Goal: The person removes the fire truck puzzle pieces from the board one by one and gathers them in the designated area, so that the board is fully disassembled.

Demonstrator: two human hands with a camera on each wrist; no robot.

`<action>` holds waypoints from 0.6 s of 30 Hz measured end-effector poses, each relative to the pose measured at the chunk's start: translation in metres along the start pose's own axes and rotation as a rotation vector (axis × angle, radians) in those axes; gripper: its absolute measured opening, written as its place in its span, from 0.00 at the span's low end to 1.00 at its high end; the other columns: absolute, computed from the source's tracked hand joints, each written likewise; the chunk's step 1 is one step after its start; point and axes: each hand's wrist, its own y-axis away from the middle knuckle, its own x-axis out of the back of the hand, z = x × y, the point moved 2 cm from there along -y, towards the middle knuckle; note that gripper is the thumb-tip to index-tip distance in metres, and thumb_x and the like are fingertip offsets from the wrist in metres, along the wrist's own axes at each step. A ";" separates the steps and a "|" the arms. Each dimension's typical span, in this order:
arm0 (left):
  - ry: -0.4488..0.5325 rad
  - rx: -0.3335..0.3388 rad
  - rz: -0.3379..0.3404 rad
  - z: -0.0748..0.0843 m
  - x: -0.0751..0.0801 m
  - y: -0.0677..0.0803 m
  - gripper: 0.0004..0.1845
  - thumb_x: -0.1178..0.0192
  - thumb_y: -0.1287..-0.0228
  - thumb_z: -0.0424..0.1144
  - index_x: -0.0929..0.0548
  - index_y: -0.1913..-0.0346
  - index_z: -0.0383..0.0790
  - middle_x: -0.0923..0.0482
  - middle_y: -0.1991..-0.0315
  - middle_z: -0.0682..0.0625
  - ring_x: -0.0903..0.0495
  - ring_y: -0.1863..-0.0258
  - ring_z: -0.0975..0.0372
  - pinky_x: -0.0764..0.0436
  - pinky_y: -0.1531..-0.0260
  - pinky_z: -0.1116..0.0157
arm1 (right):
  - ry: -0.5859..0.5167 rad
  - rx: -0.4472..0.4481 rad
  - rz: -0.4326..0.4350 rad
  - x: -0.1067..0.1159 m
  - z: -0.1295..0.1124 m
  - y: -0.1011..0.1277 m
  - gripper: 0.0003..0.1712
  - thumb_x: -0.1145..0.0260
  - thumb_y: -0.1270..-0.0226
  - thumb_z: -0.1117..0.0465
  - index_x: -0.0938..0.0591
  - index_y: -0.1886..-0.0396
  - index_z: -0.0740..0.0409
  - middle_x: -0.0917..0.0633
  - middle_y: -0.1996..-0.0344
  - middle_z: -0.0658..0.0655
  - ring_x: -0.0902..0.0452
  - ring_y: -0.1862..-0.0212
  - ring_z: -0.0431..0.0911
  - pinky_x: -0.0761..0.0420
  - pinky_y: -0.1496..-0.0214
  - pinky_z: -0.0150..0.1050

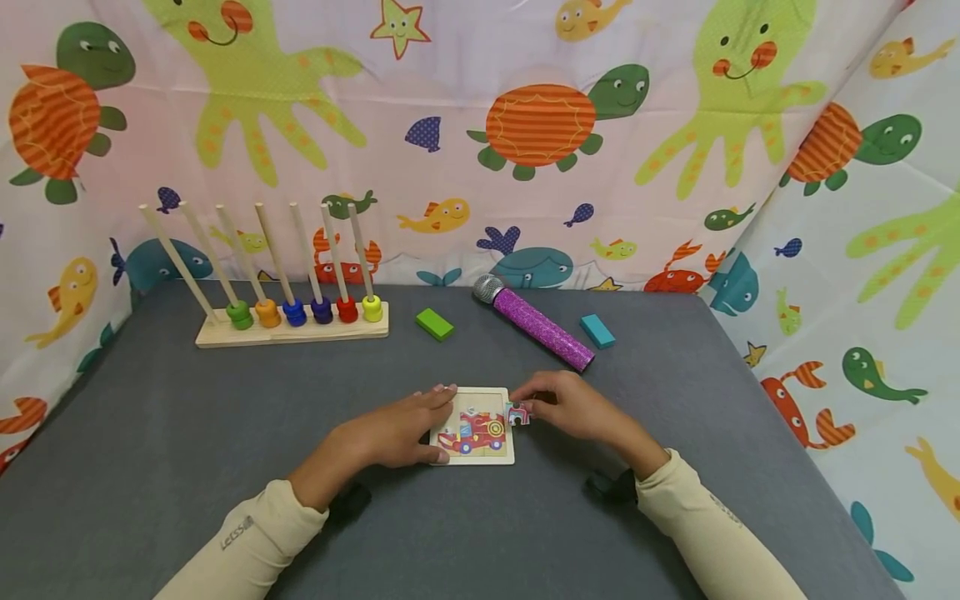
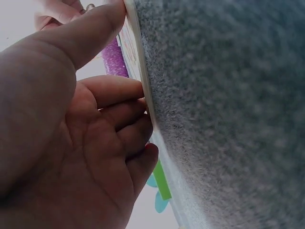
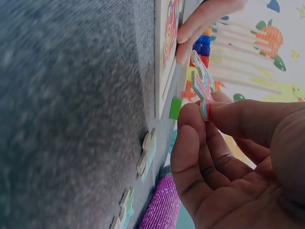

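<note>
A small wooden jigsaw board point(image 1: 486, 457) with a red vehicle picture lies on the grey table. My left hand point(image 1: 401, 425) rests along its left side, fingers near the upper corner and thumb at the lower one. In the left wrist view, thumb and fingertips touch the board's edge point(image 2: 148, 98). Between right thumb and fingers, my right hand point(image 1: 566, 406) pinches a puzzle piece point(image 1: 517, 413) beside the board's right edge. The right wrist view has this puzzle piece point(image 3: 202, 88) tilted and raised off the table. Loose puzzle pieces point(image 3: 147, 155) lie nearby, hidden in the head view.
A purple glitter microphone point(image 1: 540, 327) lies behind my right hand, with a blue block point(image 1: 597, 331) to its right. Left of it is a green block point(image 1: 434, 324). A wooden peg rack point(image 1: 300, 333) with colored rings stands at the back left. A patterned cloth hangs behind.
</note>
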 end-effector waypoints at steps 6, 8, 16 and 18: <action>-0.015 -0.001 0.006 0.000 0.001 -0.001 0.42 0.37 0.35 0.52 0.41 0.25 0.38 0.52 0.23 0.48 0.55 0.25 0.58 0.52 0.29 0.56 | -0.006 0.002 0.021 0.006 0.007 0.007 0.12 0.37 0.33 0.70 0.13 0.54 0.59 0.15 0.60 0.49 0.25 0.64 0.43 0.21 0.62 0.38; -0.020 0.000 0.004 0.000 0.001 -0.001 0.42 0.37 0.35 0.52 0.41 0.25 0.38 0.52 0.23 0.48 0.55 0.25 0.58 0.52 0.29 0.56 | -0.018 -0.014 0.016 0.008 0.010 0.009 0.12 0.38 0.33 0.71 0.13 0.54 0.60 0.15 0.61 0.50 0.25 0.65 0.43 0.22 0.63 0.38; -0.054 -0.004 -0.010 -0.002 0.000 0.000 0.41 0.39 0.34 0.54 0.40 0.26 0.38 0.52 0.23 0.48 0.54 0.25 0.58 0.52 0.29 0.56 | -0.082 -0.086 -0.048 0.010 0.019 0.015 0.11 0.38 0.32 0.69 0.15 0.53 0.63 0.16 0.62 0.54 0.23 0.67 0.43 0.21 0.67 0.35; -0.057 -0.005 -0.012 -0.002 0.000 0.000 0.41 0.39 0.34 0.54 0.39 0.26 0.38 0.52 0.23 0.48 0.54 0.25 0.58 0.52 0.29 0.56 | -0.091 -0.106 -0.075 0.010 0.020 0.015 0.10 0.38 0.31 0.69 0.15 0.53 0.64 0.16 0.64 0.54 0.22 0.68 0.43 0.21 0.68 0.35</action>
